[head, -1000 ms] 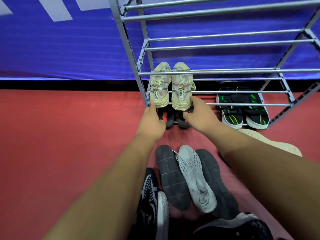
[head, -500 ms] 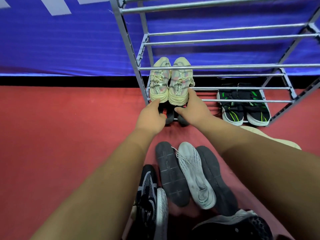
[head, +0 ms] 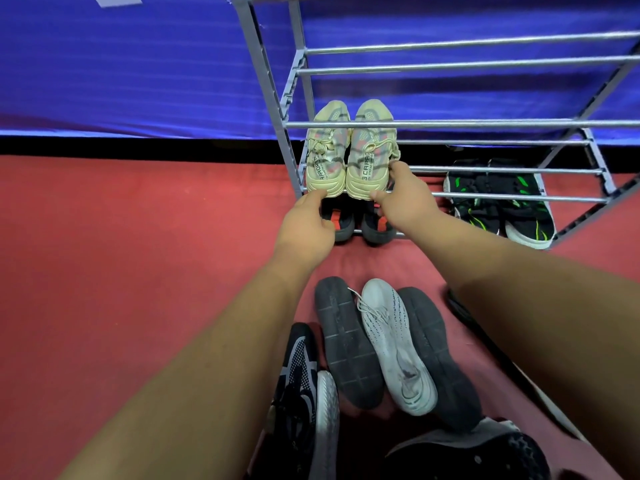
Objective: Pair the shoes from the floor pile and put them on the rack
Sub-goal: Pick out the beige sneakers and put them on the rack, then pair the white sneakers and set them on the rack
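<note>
Nudging the cream pair (head: 349, 157) square on the rack (head: 450, 124), we keep left hand (head: 306, 225) and right hand (head: 401, 199) loosely open at the heels, pushing evenly.

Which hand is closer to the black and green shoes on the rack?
Right. The right hand is at the cream pair's heel, directly left of the black and green shoes; the left hand is further left, beyond the cream pair.
</note>
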